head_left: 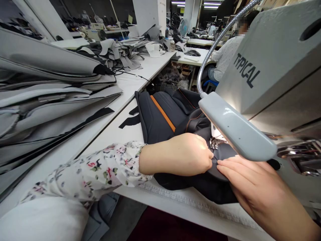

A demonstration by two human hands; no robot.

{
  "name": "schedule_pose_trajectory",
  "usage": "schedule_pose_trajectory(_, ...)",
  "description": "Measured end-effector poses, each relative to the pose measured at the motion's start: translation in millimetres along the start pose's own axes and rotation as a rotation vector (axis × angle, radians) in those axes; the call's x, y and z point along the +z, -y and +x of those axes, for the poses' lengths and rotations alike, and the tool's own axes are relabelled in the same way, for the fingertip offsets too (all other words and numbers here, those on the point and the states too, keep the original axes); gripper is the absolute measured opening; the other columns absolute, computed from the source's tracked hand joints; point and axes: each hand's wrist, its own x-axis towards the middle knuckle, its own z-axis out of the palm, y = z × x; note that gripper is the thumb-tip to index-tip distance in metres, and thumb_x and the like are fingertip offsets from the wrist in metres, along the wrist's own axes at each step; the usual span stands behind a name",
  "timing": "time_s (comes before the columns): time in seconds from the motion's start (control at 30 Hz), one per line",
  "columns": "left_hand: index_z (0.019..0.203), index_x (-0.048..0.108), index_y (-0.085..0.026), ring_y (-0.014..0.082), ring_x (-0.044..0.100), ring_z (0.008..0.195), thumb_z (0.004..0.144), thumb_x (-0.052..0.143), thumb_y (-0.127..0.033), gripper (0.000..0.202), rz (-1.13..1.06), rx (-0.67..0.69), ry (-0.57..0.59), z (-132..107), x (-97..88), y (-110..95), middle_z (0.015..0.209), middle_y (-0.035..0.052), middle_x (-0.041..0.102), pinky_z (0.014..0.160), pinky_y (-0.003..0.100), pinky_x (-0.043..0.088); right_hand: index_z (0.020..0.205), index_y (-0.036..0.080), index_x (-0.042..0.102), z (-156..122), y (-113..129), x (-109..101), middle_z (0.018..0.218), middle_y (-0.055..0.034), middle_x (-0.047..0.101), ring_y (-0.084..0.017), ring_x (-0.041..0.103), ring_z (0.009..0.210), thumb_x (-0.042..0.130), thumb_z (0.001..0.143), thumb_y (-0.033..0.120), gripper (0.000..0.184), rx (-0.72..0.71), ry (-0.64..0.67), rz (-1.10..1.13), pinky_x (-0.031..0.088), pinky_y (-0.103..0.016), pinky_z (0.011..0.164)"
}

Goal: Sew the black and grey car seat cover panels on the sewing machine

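Observation:
A black leather-like seat cover [160, 113] with an orange stripe and orange stitching lies bunched on the sewing table. My left hand [184, 154] is closed at its near edge, fingers curled in and pinching the material just left of the presser foot [214, 143]. Stretched-out fingers of my right hand [253, 182] rest flat on the same cover, right of the foot and close to my left fingertips. The sewing machine [271, 63] rises on the right. Its lamp [237, 125] hangs over the stitching spot and hides part of the needle area.
Grey padded panels [55, 100] are stacked high on the left. Black cut strips [130, 121] lie beside the cover. A ruler tape [180, 201] runs along the table's front edge. Farther back are more fabric pieces [120, 53] and a seated person [228, 55].

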Motion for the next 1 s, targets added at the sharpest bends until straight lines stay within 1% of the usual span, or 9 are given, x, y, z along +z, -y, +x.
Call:
schedule_pose_trajectory(0.2,0.090,0.073,-0.015,0.0189,0.070,0.091,0.101,0.048,-0.013,0.027,0.137,-0.002,-0.041,-2.7,4.4,-13.8,0.097,0.0113,0.075,0.088,0.033,0.056,0.094,0.016,0.066,4.1,-2.6,1.9,0.097,-0.0071,0.078,-0.020,0.069,0.086,0.042,0.090,-0.002,0.030,0.008,-0.014,-0.003,0.045,-0.035,0.077)
schedule_pose_trajectory(0.43,0.089,0.071,-0.011,0.0206,0.067,0.084,0.100,0.045,-0.008,0.028,0.220,-0.116,-0.085,3.4,13.9,-38.0,0.094,0.0140,0.073,0.081,0.038,0.053,0.110,0.015,0.068,-14.1,-10.8,14.6,0.108,-0.0064,0.078,-0.021,0.070,0.100,0.044,0.095,0.000,0.031,0.043,-0.026,-0.064,0.047,-0.036,0.082)
schedule_pose_trajectory(0.6,0.088,0.069,-0.009,0.0223,0.065,0.080,0.100,0.041,-0.006,0.031,0.208,-0.193,-0.046,11.6,15.1,-50.7,0.090,0.0145,0.070,0.075,0.038,0.049,0.112,0.016,0.069,-23.8,-20.4,14.5,0.114,-0.0064,0.078,-0.021,0.070,0.106,0.047,0.095,-0.001,0.033,0.095,-0.025,-0.056,0.051,-0.036,0.087)
schedule_pose_trajectory(0.7,0.083,0.066,-0.010,0.0216,0.062,0.076,0.095,0.043,-0.004,0.027,0.166,-0.229,-0.054,14.7,14.6,-49.5,0.085,0.0128,0.068,0.074,0.038,0.047,0.118,0.014,0.068,-35.3,2.8,18.6,0.124,-0.0114,0.075,-0.026,0.066,0.120,0.050,0.094,0.000,0.033,0.118,-0.046,-0.097,0.048,-0.045,0.103)
schedule_pose_trajectory(0.77,0.079,0.063,-0.013,0.0209,0.060,0.072,0.091,0.046,-0.004,0.023,0.123,-0.244,-0.055,16.4,13.3,-46.5,0.081,0.0106,0.066,0.071,0.037,0.044,0.115,0.013,0.070,-41.2,33.7,32.8,0.121,-0.0130,0.075,-0.026,0.063,0.123,0.050,0.096,0.004,0.029,0.064,-0.166,-0.044,0.044,-0.048,0.112)
schedule_pose_trajectory(0.83,0.074,0.059,-0.015,0.0205,0.057,0.069,0.089,0.049,-0.005,0.021,0.097,-0.252,-0.044,19.0,12.1,-43.8,0.075,0.0080,0.062,0.068,0.037,0.042,0.096,0.017,0.072,-40.1,67.4,57.8,0.098,-0.0067,0.077,-0.020,0.067,0.109,0.050,0.096,0.005,0.025,-0.054,-0.406,0.068,0.043,-0.041,0.113)
schedule_pose_trajectory(0.87,0.072,0.057,-0.016,0.0204,0.057,0.068,0.088,0.050,-0.006,0.021,0.098,-0.255,-0.037,20.9,12.1,-42.9,0.072,0.0068,0.060,0.067,0.037,0.040,0.092,0.017,0.072,-35.9,81.8,73.1,0.092,-0.0047,0.076,-0.019,0.067,0.102,0.052,0.095,0.006,0.024,-0.123,-0.417,0.119,0.045,-0.039,0.111)
schedule_pose_trajectory(0.9,0.071,0.056,-0.016,0.0204,0.056,0.068,0.088,0.049,-0.005,0.022,0.114,-0.277,-0.027,23.1,12.4,-42.4,0.071,0.0060,0.059,0.067,0.037,0.039,0.095,0.017,0.073,-29.4,93.2,89.1,0.097,-0.0055,0.076,-0.021,0.067,0.100,0.055,0.094,0.009,0.020,-0.142,-0.309,0.154,0.048,-0.039,0.107)
schedule_pose_trajectory(1.0,0.073,0.057,-0.016,0.0205,0.055,0.068,0.089,0.047,-0.005,0.023,0.166,-0.361,0.000,29.9,15.1,-42.1,0.074,0.0055,0.060,0.068,0.037,0.037,0.118,0.017,0.070,-2.6,107.2,132.0,0.122,-0.0108,0.071,-0.025,0.065,0.111,0.062,0.098,0.024,0.023,0.002,0.111,0.216,0.053,-0.043,0.100)
